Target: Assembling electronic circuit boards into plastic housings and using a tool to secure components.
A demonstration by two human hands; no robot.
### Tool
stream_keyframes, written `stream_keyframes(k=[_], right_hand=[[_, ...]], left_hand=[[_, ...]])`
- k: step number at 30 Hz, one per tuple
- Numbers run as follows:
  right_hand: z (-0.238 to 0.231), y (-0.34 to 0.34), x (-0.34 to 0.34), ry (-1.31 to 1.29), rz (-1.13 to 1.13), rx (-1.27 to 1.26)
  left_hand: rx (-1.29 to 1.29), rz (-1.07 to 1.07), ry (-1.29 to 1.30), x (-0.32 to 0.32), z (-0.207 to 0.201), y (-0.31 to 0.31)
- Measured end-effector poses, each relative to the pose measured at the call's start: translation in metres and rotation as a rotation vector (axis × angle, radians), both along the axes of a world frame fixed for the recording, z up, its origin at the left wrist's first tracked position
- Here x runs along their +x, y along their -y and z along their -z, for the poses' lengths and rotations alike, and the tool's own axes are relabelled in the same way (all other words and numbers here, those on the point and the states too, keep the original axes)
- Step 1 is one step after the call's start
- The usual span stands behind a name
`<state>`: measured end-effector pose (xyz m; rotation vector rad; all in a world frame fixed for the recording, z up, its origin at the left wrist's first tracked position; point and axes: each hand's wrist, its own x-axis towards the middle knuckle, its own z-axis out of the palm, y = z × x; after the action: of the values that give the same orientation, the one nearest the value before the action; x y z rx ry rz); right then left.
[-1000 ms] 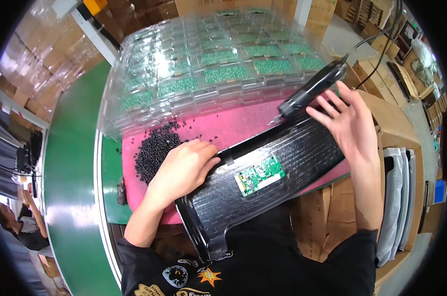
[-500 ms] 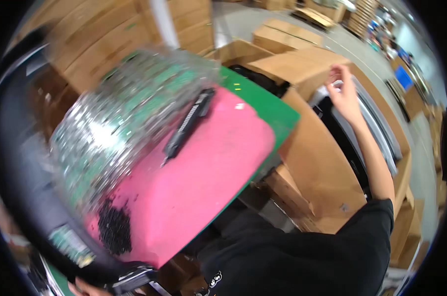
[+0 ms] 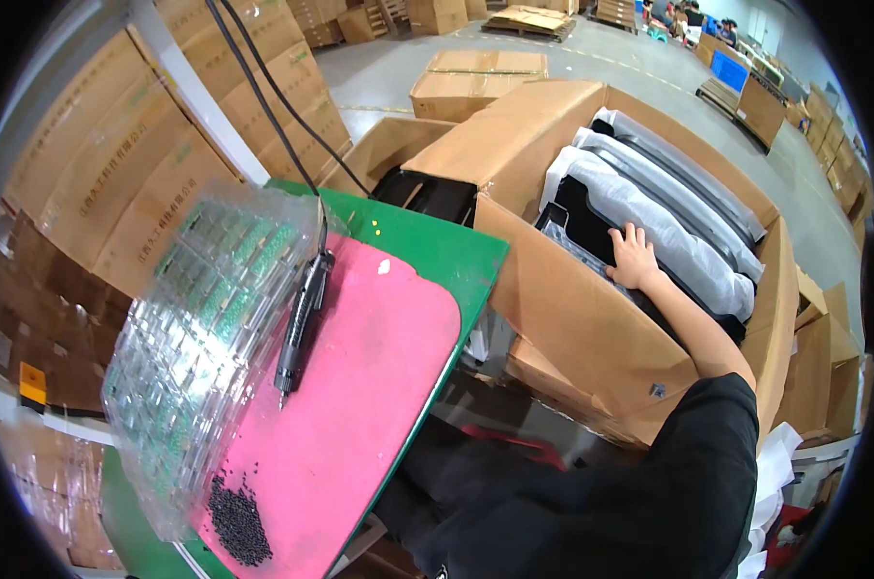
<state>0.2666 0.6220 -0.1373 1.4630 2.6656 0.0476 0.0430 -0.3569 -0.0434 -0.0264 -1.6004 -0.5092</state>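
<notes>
My right hand [image 3: 633,257] reaches into a large cardboard box [image 3: 582,318] on the right, fingers spread. It rests against a black plastic panel [image 3: 574,201] standing in the box. Beside that panel, several more black panels stand in a row, partly covered by white foam wrapping [image 3: 630,198]. My left hand is out of the picture. A black electric screwdriver [image 3: 302,328] lies on a pink mat [image 3: 379,357], its bit pointing toward me. Near the mat's front corner is a pile of small black screws [image 3: 238,526].
Stacked clear plastic trays [image 3: 200,328] with green circuit boards cover the left of the green workbench [image 3: 471,256]. Two black cables [image 3: 273,116] hang over the far end. An open carton with black parts [image 3: 427,198] sits behind the bench. Tall carton stacks [image 3: 99,164] stand at left.
My right hand has come down from above the box onto a panel inside. The large black panel at the left, with my left hand at its lower end, has gone from view. The view has shifted.
</notes>
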Motion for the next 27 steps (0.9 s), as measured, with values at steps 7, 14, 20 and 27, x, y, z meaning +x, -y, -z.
stream_keyframes(k=[7, 14, 20, 27], right_hand=[[0.004, -0.006, 0.005, -0.201, 0.149, 0.029], [0.011, -0.013, -0.012, -0.073, 0.139, 0.07], [0.028, -0.014, -0.023, -0.138, 0.231, 0.032], [0.003, -0.015, -0.02, -0.2, 0.269, -0.072]], left_hand=[[-0.545, -0.198, 0.273, 0.028, 0.02, -0.03], [-0.407, 1.666, 0.904, 0.079, -0.042, -0.45], [-1.601, 2.176, -0.218, 0.229, -0.004, -0.614], [-1.61, 2.139, -0.873, 0.273, 0.036, -0.622]])
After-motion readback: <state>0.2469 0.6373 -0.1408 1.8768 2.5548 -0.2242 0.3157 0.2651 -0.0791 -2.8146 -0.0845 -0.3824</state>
